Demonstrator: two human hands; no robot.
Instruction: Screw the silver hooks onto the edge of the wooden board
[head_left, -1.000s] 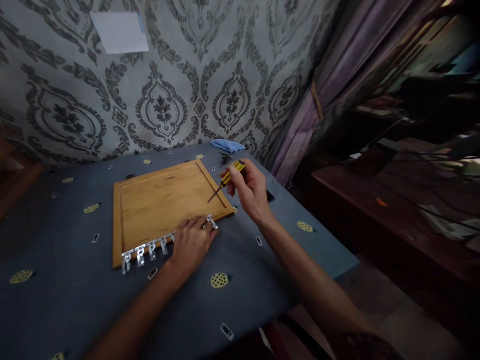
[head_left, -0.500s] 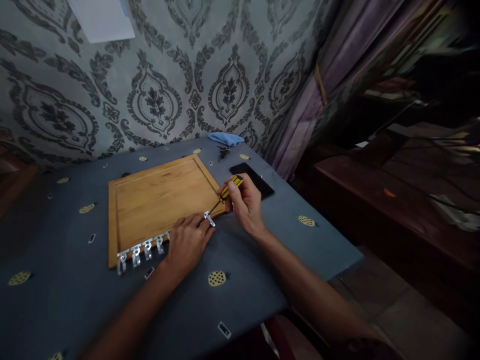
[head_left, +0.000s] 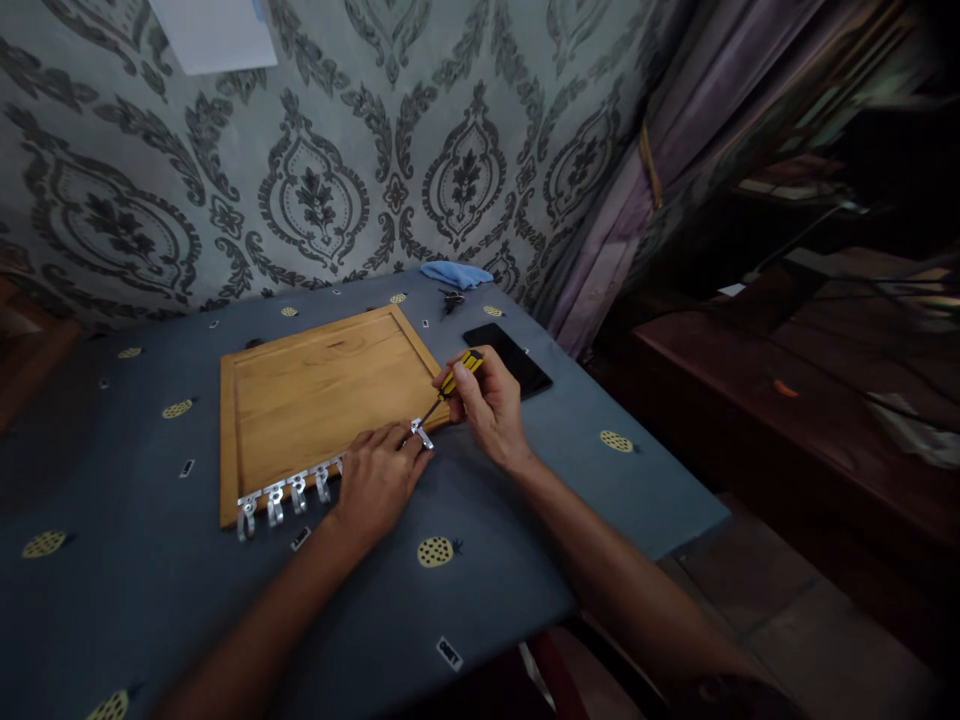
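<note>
A wooden framed board (head_left: 322, 390) lies flat on the table. Along its near edge runs a silver metal hook rail (head_left: 275, 500) with several hooks. My left hand (head_left: 375, 480) is closed over the rail towards its right end, covering the middle part. In my right hand (head_left: 491, 405) is a screwdriver (head_left: 463, 370) with a yellow and black handle, gripped between thumb and fingers. Its shaft slants down to the left, and the tip meets the rail's right end beside my left fingertips. Any screw under the tip is too small to make out.
A black flat tablet or phone (head_left: 517, 360) lies right of the board. Behind it are a small dark object, perhaps keys (head_left: 452, 302), and a blue cloth (head_left: 457, 275) near the wall. The table (head_left: 645, 500) has its edge to the right; a dark red surface (head_left: 750, 370) stands beyond.
The view has shifted slightly. Both hands stay in place on the rail and screwdriver, with the tip still at the rail's right end.
</note>
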